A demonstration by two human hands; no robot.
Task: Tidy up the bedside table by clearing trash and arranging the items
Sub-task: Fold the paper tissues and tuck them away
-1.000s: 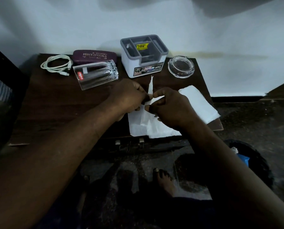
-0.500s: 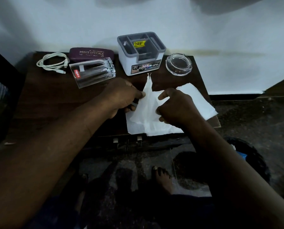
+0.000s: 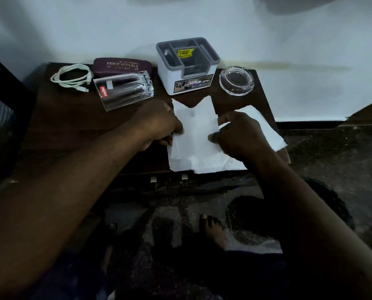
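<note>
- Centre of frame: a left hand (image 3: 159, 124) and a right hand (image 3: 239, 135) each pinch 1 side edge of a white tissue sheet (image 3: 194, 124), holding it spread between them just above the front of the dark bedside table (image 3: 72, 126)
- The sheet's top edge dips in a V-shaped notch; more loose tissue (image 3: 267, 131) lies flat beneath it and to the right, its lower edge overhanging the table front
- The tissue looks thin, soft and almost weightless, and likely tears easily; a light pinch at the edges or corners suits it, or it could be gathered into 1 palm as a wad, while pulling the 2 hands apart would probably rip it
- Across the upper frame, left to right: a coiled white cable (image 3: 72, 77), a maroon spectacle case (image 3: 122, 65), a clear tumbler (image 3: 124, 90) lying on its side, a grey-and-white organiser box (image 3: 188, 83) and a glass ashtray (image 3: 237, 81), all apart from the tissue
- Lower right: a dark round shape (image 3: 336, 202) on the floor, possibly a bin, too dim to tell
</note>
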